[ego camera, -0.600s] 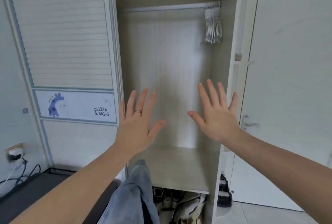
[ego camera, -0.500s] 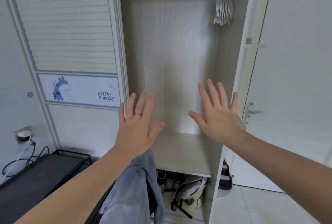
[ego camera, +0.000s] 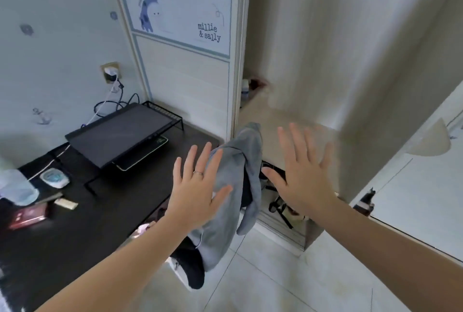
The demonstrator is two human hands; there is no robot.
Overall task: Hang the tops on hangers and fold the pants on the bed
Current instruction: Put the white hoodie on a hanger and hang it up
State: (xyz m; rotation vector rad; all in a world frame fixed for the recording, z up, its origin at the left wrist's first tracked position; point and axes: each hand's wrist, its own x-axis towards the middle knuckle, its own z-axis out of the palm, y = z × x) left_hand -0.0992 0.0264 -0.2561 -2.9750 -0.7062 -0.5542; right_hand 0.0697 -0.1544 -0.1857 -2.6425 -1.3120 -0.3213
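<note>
Both my hands are raised in front of me with fingers spread and palms facing away, holding nothing. My left hand (ego camera: 198, 186), with a ring on one finger, is in front of a grey-blue garment (ego camera: 238, 186) draped over something dark beside the desk. My right hand (ego camera: 304, 174) hovers just right of that garment, in front of the open wardrobe (ego camera: 313, 48). A black garment (ego camera: 193, 269) hangs below the grey one. The hangers and the bed are out of view.
A black desk (ego camera: 87, 224) at the left carries a black monitor stand (ego camera: 120, 133), a keyboard, cables and small items. Shoes and a bag lie in the wardrobe's bottom (ego camera: 280, 201). A white door (ego camera: 426, 199) stands at the right over a tiled floor (ego camera: 275, 281).
The view has swung down and left: the hanger rail has left the frame and the desk has come into sight. Both hands keep the same spread pose.
</note>
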